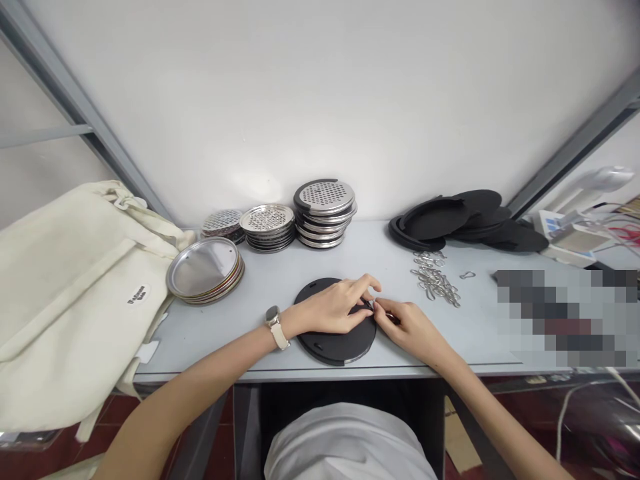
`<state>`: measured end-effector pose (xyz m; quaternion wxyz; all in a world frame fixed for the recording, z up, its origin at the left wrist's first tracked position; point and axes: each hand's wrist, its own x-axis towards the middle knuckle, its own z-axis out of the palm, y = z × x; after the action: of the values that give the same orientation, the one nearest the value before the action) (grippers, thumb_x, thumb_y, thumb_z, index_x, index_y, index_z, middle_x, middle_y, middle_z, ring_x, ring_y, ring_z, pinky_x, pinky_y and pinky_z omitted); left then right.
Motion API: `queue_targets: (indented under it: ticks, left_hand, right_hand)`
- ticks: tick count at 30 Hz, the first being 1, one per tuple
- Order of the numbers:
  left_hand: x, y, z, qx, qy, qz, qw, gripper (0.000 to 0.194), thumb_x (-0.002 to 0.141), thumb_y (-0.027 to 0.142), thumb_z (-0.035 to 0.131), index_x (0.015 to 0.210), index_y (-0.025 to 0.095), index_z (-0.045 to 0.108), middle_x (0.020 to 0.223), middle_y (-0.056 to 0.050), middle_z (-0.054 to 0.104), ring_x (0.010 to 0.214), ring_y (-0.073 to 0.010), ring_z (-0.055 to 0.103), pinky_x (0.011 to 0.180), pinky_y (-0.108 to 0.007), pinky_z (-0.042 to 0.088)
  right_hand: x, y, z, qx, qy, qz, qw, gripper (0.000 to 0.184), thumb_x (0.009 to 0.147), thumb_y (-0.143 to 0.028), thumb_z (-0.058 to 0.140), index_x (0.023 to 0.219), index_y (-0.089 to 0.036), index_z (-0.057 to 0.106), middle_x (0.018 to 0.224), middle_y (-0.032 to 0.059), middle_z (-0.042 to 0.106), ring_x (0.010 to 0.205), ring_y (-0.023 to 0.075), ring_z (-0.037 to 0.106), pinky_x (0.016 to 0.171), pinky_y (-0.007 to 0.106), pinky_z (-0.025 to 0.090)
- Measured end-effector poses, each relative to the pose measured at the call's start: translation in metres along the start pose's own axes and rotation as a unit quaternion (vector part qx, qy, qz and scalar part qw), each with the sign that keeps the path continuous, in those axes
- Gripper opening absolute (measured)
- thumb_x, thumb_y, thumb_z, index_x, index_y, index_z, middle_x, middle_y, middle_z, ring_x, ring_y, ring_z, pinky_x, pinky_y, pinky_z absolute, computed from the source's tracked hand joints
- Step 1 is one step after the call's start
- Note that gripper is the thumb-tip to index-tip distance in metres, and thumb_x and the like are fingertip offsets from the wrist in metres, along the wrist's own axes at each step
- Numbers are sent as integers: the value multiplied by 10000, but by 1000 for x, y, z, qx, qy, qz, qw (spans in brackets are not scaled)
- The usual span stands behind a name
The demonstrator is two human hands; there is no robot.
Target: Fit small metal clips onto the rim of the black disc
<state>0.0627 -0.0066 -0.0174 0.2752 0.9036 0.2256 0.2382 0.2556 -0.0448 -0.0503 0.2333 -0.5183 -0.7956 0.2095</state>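
A black round disc (pixel 336 340) with small slots lies flat near the table's front edge. Over its upper right part rests my left hand (pixel 340 303), a watch with a pale strap on the wrist. Its thumb and fingers close together near the disc's right rim, on a small dark part I cannot make out. My right hand (pixel 407 327) meets it there, thumb and index finger pinched at the rim and the other fingers curled. What sits between the right fingertips is too small to tell. Loose silver wire clips (pixel 434 279) lie to the right.
Behind the disc stand stacks of perforated metal discs (pixel 267 227), the tallest stack (pixel 326 213) at centre. Plain metal discs (pixel 205 270) and a cream bag (pixel 85 287) are at left. Black round pieces (pixel 440 219) pile up at back right, near a white power strip (pixel 567 250).
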Motion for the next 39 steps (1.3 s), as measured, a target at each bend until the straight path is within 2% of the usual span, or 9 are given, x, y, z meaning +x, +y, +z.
queue_targets:
  ticks: [5, 21, 28, 36, 39]
  left_hand:
    - [0, 1, 0, -4, -2, 0, 1000, 378, 828, 101, 531, 1166, 186, 385, 1046, -87, 617, 927, -178, 632, 810, -295, 497]
    - [0, 3, -1, -7, -13, -1, 1000, 375, 821, 91, 530, 1156, 185, 388, 1044, -90, 631, 934, -179, 634, 806, -291, 490]
    - [0, -2, -2, -9, -2, -6, 1000, 349, 839, 88, 513, 1151, 189, 393, 991, -66, 658, 952, -176, 617, 873, -323, 466]
    - [-2, -2, -2, -23, 24, -18, 999, 342, 811, 108, 533, 1126, 187, 426, 1134, -85, 568, 878, -150, 613, 815, -296, 497]
    - [-2, -1, -2, -23, 17, -11, 1000, 340, 802, 120, 544, 1118, 183, 435, 1147, -89, 547, 869, -151, 605, 796, -299, 498]
  right_hand:
    - [0, -1, -1, 4, -6, 8, 1000, 321, 923, -343, 351, 639, -198, 391, 527, -47, 417, 482, 98, 373, 513, 234, 257]
    - [-1, -2, -3, 3, -3, 8, 1000, 323, 908, -345, 359, 631, -190, 419, 516, -48, 406, 475, 90, 352, 501, 230, 246]
    - [-2, 0, -2, 15, -6, 9, 1000, 354, 915, -338, 350, 594, -191, 359, 510, -59, 314, 474, 80, 300, 477, 224, 237]
    - [0, 0, -1, 10, 22, 8, 1000, 339, 959, -363, 306, 697, -199, 446, 558, -39, 466, 499, 107, 416, 530, 237, 302]
    - [0, -2, 0, -14, 23, 0, 1000, 335, 961, -370, 301, 731, -204, 481, 563, -30, 498, 486, 119, 436, 523, 239, 300]
